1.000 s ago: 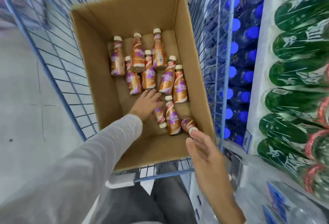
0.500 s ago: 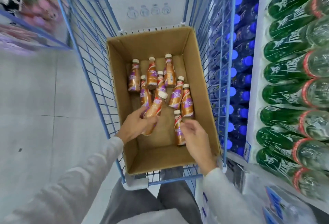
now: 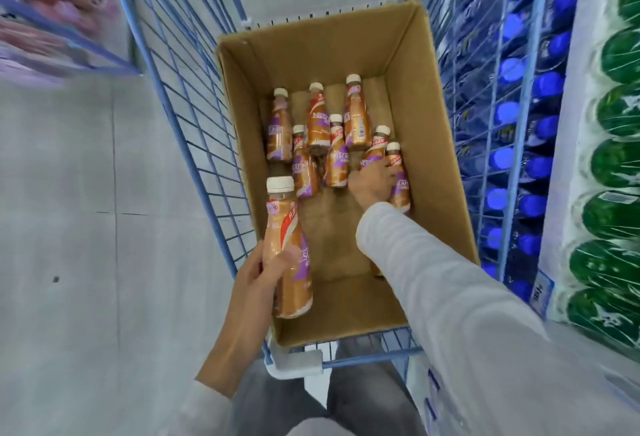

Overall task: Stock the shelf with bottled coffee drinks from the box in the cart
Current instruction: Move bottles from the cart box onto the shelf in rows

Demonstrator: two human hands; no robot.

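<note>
Your left hand point(image 3: 252, 279) grips a bottle point(image 3: 287, 224), cap up. Your right hand point(image 3: 372, 181) is on the next bottle point(image 3: 402, 195), lying cap-away. Can't tell if that grip's clenched.

Open cardboard box point(image 3: 239, 130) in our blue wire cart point(image 3: 194, 144); white-capped orange-and-purple coffee bottles point(image 3: 317, 124) lie flat across its floor, and we grip one nearer bottle point(image 3: 289, 245) upright over its near-left corner.

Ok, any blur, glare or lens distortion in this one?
Head view: the wide lens bows the cart bars; edges smear, notably the green bottles on the right; the box middle is fairly sharp; the lifted bottle shows only a soft sheen; lighting is even.
</note>
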